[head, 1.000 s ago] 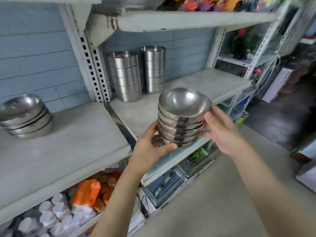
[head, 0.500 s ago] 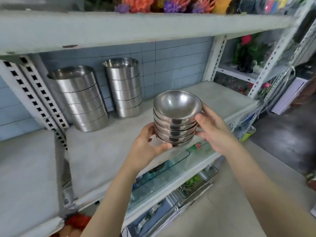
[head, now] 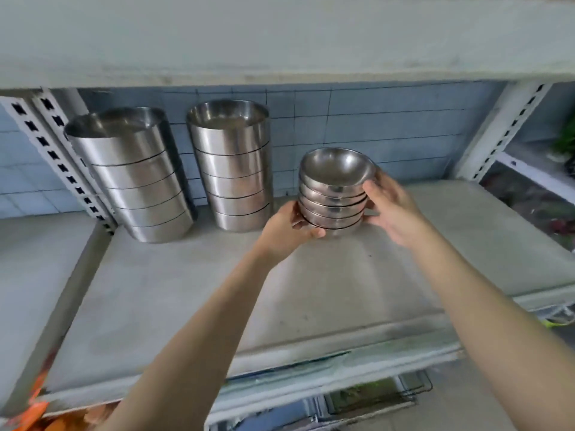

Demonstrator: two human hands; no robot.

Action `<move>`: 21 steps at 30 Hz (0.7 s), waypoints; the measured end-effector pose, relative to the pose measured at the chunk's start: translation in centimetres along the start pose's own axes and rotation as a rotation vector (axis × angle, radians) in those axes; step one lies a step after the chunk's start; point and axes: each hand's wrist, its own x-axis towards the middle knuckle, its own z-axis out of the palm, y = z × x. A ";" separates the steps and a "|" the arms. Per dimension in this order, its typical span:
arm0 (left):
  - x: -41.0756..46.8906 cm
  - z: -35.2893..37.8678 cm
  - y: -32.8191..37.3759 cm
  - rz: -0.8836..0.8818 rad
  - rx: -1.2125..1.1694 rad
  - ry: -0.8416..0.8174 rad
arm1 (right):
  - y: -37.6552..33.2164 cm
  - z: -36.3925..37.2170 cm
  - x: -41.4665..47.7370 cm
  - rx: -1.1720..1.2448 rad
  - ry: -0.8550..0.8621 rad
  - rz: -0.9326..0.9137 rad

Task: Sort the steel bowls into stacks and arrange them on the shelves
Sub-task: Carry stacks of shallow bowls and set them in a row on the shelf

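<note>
A stack of several small rounded steel bowls (head: 334,194) sits low over the back of the grey shelf (head: 217,293), to the right of two taller stacks. My left hand (head: 287,233) cups the small stack's lower left side. My right hand (head: 393,208) presses its right side, thumb near the top rim. I cannot tell if the stack's base touches the shelf. A stack of straight-sided steel bowls (head: 231,166) stands at the back centre. A wider stack of similar bowls (head: 133,175) stands to its left by the upright.
The shelf above (head: 280,38) hangs low over the stacks. White perforated uprights (head: 59,160) border the shelf bay at left, with another upright (head: 501,129) at right. A blue tiled wall (head: 373,126) closes the back. A second shelf (head: 28,275) adjoins on the left.
Both hands have carried the small bowl stack forward, from in front of the shelf edge to deep over the shelf beside the taller stacks. My view has moved closer and right.
</note>
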 end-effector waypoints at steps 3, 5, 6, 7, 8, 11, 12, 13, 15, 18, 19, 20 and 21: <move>2.2 0.9 -0.4 -0.016 0.032 0.064 | 0.8 -1.3 3.8 -0.003 -0.058 0.029; 2.9 1.5 -0.3 -0.012 0.057 0.110 | 1.6 -1.9 5.7 -0.009 -0.097 0.043; 3.0 1.7 -0.3 -0.007 0.080 0.148 | 2.1 -2.0 6.4 -0.006 -0.113 0.047; 3.1 1.9 -0.3 0.006 0.108 0.186 | 2.5 -2.2 6.9 -0.002 -0.124 0.048; 3.3 2.0 -0.4 0.018 0.138 0.212 | 2.9 -2.4 7.4 0.004 -0.131 0.046; 3.9 2.2 -0.9 0.015 0.170 0.237 | 3.6 -2.8 8.3 0.004 -0.160 0.040; 4.1 2.2 -0.9 0.009 0.178 0.240 | 3.7 -2.8 8.6 -0.007 -0.172 0.038; 4.2 2.3 -1.1 0.002 0.188 0.244 | 3.7 -2.9 8.8 -0.017 -0.184 0.035; 4.2 2.3 -1.1 -0.004 0.207 0.252 | 3.8 -3.0 9.3 -0.031 -0.204 0.026; 4.2 2.4 -1.3 0.005 0.223 0.257 | 3.9 -3.1 9.7 -0.045 -0.232 0.021; 4.1 2.5 -1.4 0.005 0.225 0.257 | 3.9 -3.1 9.7 -0.047 -0.242 0.021; 4.1 2.6 -1.4 0.004 0.229 0.260 | 3.9 -3.2 9.8 -0.047 -0.251 0.017; 4.1 2.7 -1.4 -0.002 0.238 0.262 | 3.9 -3.4 9.8 -0.047 -0.265 0.009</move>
